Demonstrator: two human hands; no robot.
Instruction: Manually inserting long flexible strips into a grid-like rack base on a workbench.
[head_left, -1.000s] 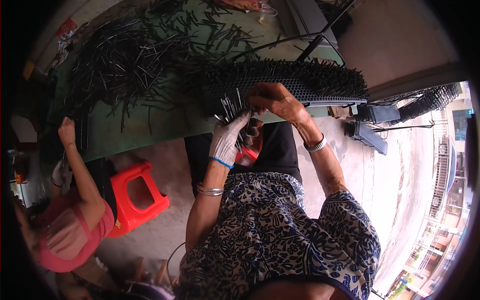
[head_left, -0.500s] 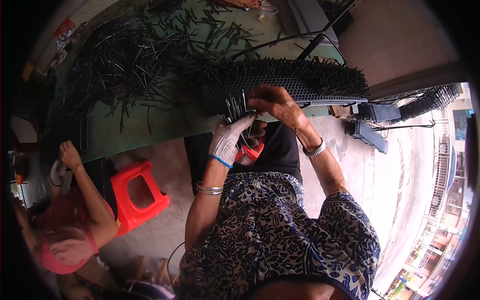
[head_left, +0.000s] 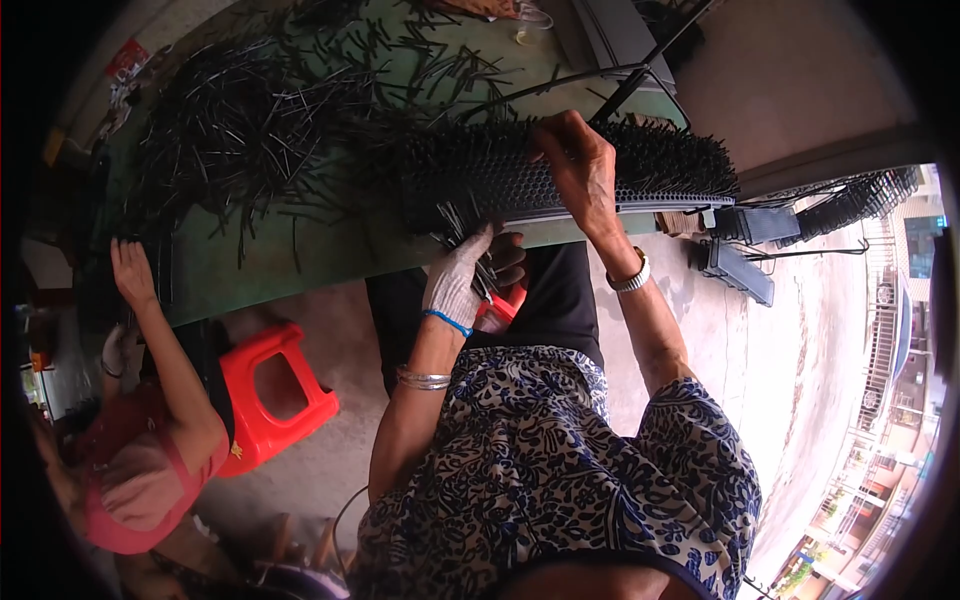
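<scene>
My left hand (head_left: 457, 277), in a pale knit glove, is closed around a bunch of thin dark strips (head_left: 455, 222) whose ends stick out on both sides. Just beyond it, a long black panel full of round holes (head_left: 510, 185) lies along the near edge of the table. Its far part bristles with upright dark strips (head_left: 640, 150). Over the panel, my bare right hand (head_left: 582, 165) has its fingers bent and pressed together among the holes, next to the standing strips. Whatever sits between those fingertips is hidden.
A big heap of loose dark strips (head_left: 250, 140) covers the left of the green table (head_left: 250, 280). Dark metal bars (head_left: 635, 85) rise behind the panel. At left, a co-worker's hand (head_left: 132, 270) rests by the table edge, near a red stool (head_left: 315, 400). Dark panels (head_left: 740, 270) stand at right.
My right hand has moved from the bunch at my left hand, away and rightward, onto the holed panel. The left hand keeps the strips. The co-worker's bare hand has moved slightly farther away.
</scene>
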